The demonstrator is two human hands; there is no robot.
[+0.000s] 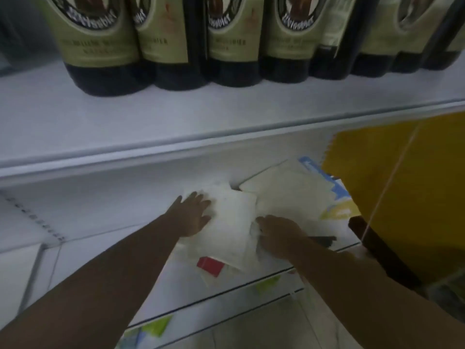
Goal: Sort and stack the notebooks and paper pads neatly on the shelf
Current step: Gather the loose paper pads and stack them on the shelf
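The left hand [193, 214] lies flat, fingers spread and straight, pressing on the far left part of a white pad [231, 222]. The right hand [279, 235] is at the pad's near right edge with its fingers curled. It seems to pinch that edge, though blur hides the grip itself. The pad sits askew on the lower shelf [88, 217], its corners turned away from the shelf front.

The main risk lies just beneath. The pad rests on other loose sheets, among them a red-cornered one [210, 266] that reaches toward the shelf's front lip. If the right hand pulls or turns the pad while the left presses down, the lower sheets will likely drag along, and the red-cornered one could slide over the lip and fall.

The pinched edge looks soft and a little crumpled, so a hard tug could crease or tear it.

Just to the right, a second pad [289, 195] touches the first at one corner and lies over a blue-edged sheet [324, 177]. Squaring the first pad toward it may push that pile further askew, or ride one corner up over the other.

A yellow folder [402, 185] crowds the right end, so there is little room to shift things that way.

The bottles [100, 46] stand on the upper shelf [151, 117], well apart, and a lifted hand would knock the shelf's edge first.
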